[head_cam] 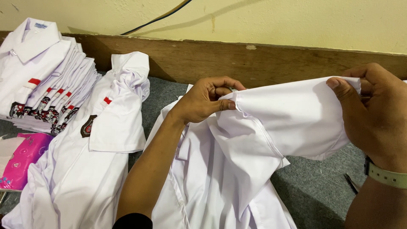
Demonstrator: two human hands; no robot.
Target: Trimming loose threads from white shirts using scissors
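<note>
A white shirt (237, 169) lies on the grey felt surface (322, 186) in front of me. Its short sleeve (292, 118) is lifted and stretched flat between my hands. My left hand (207, 99) pinches the sleeve's left corner at the hem. My right hand (373, 114) grips the sleeve's right corner, thumb on top; a pale watch strap circles that wrist. The shirt's buttoned front hangs down under my left forearm.
A second white shirt (97, 144) with a dark badge and red tab lies unfolded at left. Behind it sits a stack of folded white shirts (42, 80). A pink packet (21, 161) lies at the far left. A wooden board (254, 63) runs along the wall.
</note>
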